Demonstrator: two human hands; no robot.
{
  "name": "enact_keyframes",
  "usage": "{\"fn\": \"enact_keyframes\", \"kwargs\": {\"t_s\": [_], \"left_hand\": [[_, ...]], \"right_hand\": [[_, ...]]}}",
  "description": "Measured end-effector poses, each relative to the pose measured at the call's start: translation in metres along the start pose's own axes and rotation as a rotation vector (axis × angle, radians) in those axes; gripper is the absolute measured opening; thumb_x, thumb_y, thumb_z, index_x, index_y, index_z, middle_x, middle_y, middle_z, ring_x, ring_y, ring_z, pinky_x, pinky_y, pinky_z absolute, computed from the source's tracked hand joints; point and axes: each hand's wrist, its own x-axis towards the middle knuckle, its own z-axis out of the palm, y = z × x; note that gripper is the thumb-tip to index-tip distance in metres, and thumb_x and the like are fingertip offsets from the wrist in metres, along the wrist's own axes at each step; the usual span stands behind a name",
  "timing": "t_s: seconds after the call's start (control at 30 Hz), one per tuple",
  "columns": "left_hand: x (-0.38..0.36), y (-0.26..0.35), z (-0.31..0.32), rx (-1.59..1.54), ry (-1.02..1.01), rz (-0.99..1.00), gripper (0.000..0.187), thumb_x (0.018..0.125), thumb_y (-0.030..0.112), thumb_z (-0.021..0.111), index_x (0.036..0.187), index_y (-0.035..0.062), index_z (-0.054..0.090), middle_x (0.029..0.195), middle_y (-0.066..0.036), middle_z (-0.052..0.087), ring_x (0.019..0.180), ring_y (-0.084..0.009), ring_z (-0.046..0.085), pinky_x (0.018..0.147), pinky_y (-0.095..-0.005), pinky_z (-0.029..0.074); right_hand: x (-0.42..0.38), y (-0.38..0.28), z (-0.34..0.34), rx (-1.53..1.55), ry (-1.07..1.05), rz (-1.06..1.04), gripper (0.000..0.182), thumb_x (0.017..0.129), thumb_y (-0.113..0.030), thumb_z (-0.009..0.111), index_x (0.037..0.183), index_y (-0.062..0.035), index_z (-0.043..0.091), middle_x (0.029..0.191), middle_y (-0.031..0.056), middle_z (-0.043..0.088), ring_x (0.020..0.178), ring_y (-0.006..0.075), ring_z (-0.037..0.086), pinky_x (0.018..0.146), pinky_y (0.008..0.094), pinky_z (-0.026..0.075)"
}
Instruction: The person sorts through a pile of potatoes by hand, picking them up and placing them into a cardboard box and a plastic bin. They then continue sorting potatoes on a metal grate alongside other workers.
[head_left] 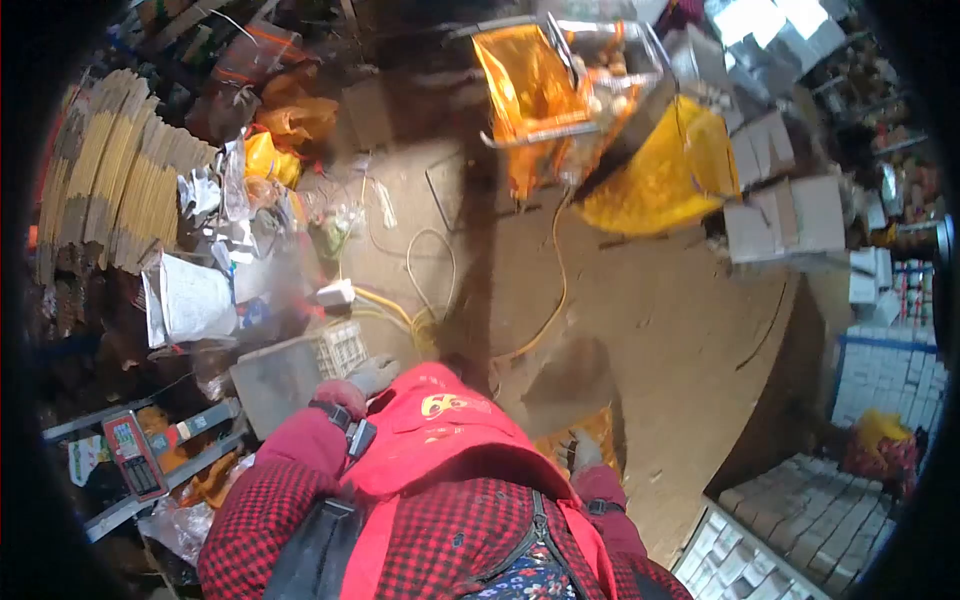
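My left hand point(374, 376), in a grey glove, is at the front of my red apron point(440, 420). It is beside a white slotted plastic basket point(342, 348) and a grey bin point(275, 385); blur hides how its fingers lie. On the other side, my right hand point(586, 452), also gloved, hangs low by the apron's edge. Its fingers are closed on an orange plastic bag point(608, 432), which shows on both sides of the glove. The lower part of the bag is hidden by my arm.
Ahead stands a metal-framed cart point(575, 130) with orange bags, beside a yellow sack point(665, 175). A yellow cable point(560, 270) crosses the floor. Stacked flat cardboard point(110, 170) and a red scale point(133, 455) are at left; white boxes point(790, 220) are at right.
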Motion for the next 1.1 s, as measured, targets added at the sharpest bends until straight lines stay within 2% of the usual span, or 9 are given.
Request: {"fn": "enact_keyframes", "kwargs": {"t_s": [0.07, 0.1, 0.4, 0.83, 0.87, 0.9, 0.97, 1.07, 1.1], "left_hand": [[0.022, 0.009, 0.038, -0.015, 0.094, 0.061, 0.05, 0.099, 0.042, 0.054, 0.134, 0.0092, 0.067, 0.13, -0.02, 0.07, 0.122, -0.0363, 0.066, 0.104, -0.0451, 0.051], [0.031, -0.047, -0.094, 0.084, 0.17, 0.005, 0.052, 0.099, 0.044, 0.054, 0.136, 0.0095, 0.066, 0.133, -0.02, 0.069, 0.126, -0.0382, 0.064, 0.107, -0.0448, 0.05], [0.098, -0.012, -0.181, 0.024, 0.175, 0.026, 0.054, 0.1, 0.047, 0.051, 0.136, 0.0081, 0.065, 0.14, -0.021, 0.065, 0.134, -0.0395, 0.059, 0.112, -0.0463, 0.046], [0.119, 0.084, -0.388, -0.252, 0.385, -0.096, 0.05, 0.101, 0.039, 0.059, 0.131, -0.0004, 0.065, 0.114, -0.015, 0.073, 0.1, -0.0269, 0.067, 0.087, -0.0399, 0.054], [0.144, 0.034, -0.382, 0.581, 0.514, 0.442, 0.044, 0.099, 0.035, 0.058, 0.122, -0.0013, 0.067, 0.106, -0.015, 0.073, 0.094, -0.0283, 0.067, 0.084, -0.0414, 0.053], [0.174, -0.007, -0.367, 0.573, 0.517, 0.435, 0.044, 0.099, 0.035, 0.058, 0.122, -0.0013, 0.067, 0.106, -0.015, 0.073, 0.094, -0.0283, 0.067, 0.084, -0.0414, 0.053], [0.222, -0.045, -0.362, -0.248, 0.26, 0.044, 0.04, 0.096, 0.032, 0.057, 0.111, -0.0027, 0.07, 0.1, -0.017, 0.074, 0.095, -0.03, 0.069, 0.083, -0.0438, 0.053], [0.216, 0.002, -0.436, -1.146, -0.09, -0.291, 0.037, 0.094, 0.03, 0.055, 0.104, -0.0008, 0.073, 0.094, -0.019, 0.074, 0.097, -0.0314, 0.07, 0.084, -0.0456, 0.052], [0.219, 0.002, -0.472, -0.209, 0.163, -0.054, 0.035, 0.094, 0.029, 0.054, 0.102, 0.0001, 0.073, 0.091, -0.021, 0.074, 0.099, -0.0327, 0.071, 0.087, -0.0466, 0.052]], "right_hand": [[-0.004, -0.047, -0.036, -0.115, 0.05, -0.092, 0.065, 0.103, -0.054, 0.047, 0.155, -0.0153, 0.046, 0.126, 0.012, 0.067, 0.092, 0.0255, 0.066, 0.077, 0.0452, 0.052], [-0.012, -0.083, 0.1, -0.091, -0.034, -0.121, 0.065, 0.103, -0.054, 0.047, 0.155, -0.0153, 0.046, 0.126, 0.012, 0.067, 0.092, 0.0255, 0.066, 0.077, 0.0452, 0.052], [-0.053, -0.306, 0.226, -0.026, -0.203, -0.581, 0.049, 0.105, -0.045, 0.056, 0.144, -0.0148, 0.057, 0.117, 0.0099, 0.069, 0.083, 0.0173, 0.067, 0.07, 0.0347, 0.051], [-0.12, -0.588, 0.476, -0.274, -0.57, -0.837, 0.039, 0.109, -0.038, 0.057, 0.137, -0.0124, 0.064, 0.114, 0.003, 0.071, 0.091, 0.0133, 0.066, 0.078, 0.0304, 0.052], [-0.117, -0.602, 0.493, -0.326, -0.583, -0.782, 0.037, 0.109, -0.036, 0.057, 0.137, -0.0128, 0.065, 0.115, 0.003, 0.071, 0.095, 0.0133, 0.065, 0.082, 0.031, 0.052], [-0.112, -0.612, 0.509, -0.372, -0.59, -0.725, 0.035, 0.109, -0.034, 0.057, 0.136, -0.0131, 0.066, 0.116, 0.003, 0.071, 0.099, 0.0133, 0.065, 0.085, 0.0315, 0.053], [-0.091, -0.623, 0.551, -0.301, -0.645, -0.814, 0.036, 0.108, -0.033, 0.06, 0.137, -0.0128, 0.068, 0.117, 0.0038, 0.071, 0.111, 0.0124, 0.06, 0.098, 0.0315, 0.049], [-0.09, -0.662, 0.617, -0.579, -0.545, -0.907, 0.035, 0.108, -0.031, 0.059, 0.136, -0.0106, 0.067, 0.119, 0.0048, 0.071, 0.104, 0.013, 0.062, 0.093, 0.0305, 0.051], [-0.128, -0.679, 0.648, -0.585, -0.518, -0.806, 0.036, 0.109, -0.031, 0.059, 0.136, -0.0085, 0.067, 0.115, 0.0052, 0.071, 0.1, 0.012, 0.064, 0.09, 0.0294, 0.053]]}}
